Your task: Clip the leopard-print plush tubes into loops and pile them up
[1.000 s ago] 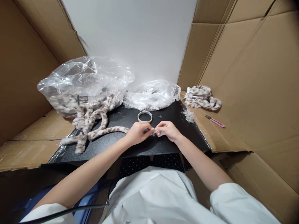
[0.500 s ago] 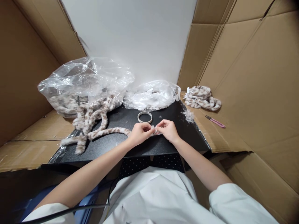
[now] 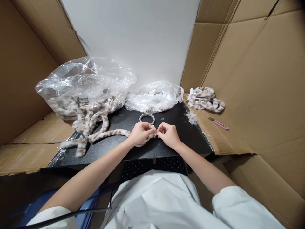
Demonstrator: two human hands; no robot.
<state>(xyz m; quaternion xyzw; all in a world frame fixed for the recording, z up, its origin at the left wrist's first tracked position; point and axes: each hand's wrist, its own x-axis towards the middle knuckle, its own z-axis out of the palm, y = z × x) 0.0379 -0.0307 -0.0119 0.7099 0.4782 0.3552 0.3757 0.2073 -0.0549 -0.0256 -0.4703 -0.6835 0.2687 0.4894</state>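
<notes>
Head camera: a furry spotted cord (image 3: 111, 134) lies along the black table (image 3: 111, 151), its long axis running left to right, roughly level with the table's near edge. It leaves the heap of matching cords (image 3: 82, 124) at the left, passes beneath the left hand (image 3: 139, 133), bends a little toward the body, then rises so that the stretch between the fingers points right and slightly away. The left hand pinches it near that end, thumb against fingers; the right hand (image 3: 169, 135) faces it, fingertips pressed together on a small clear scrap (image 3: 162, 131) – how that sits on the cord is too small to tell. Just beyond the fingers lies a ring-shaped roll of tape (image 3: 140, 119), close to the left hand. Farther back are a big plastic bag (image 3: 76, 79) over the heap and a flatter bag (image 3: 154, 99); on the cardboard (image 3: 225, 140) at right rest a coiled bundle (image 3: 202, 99) and pink snips (image 3: 219, 123). Compared with half a second ago, the pale tab then standing up between the fingertips no longer shows there, and a furry curve now appears below the left hand – the roll and the snips stay where they were.
</notes>
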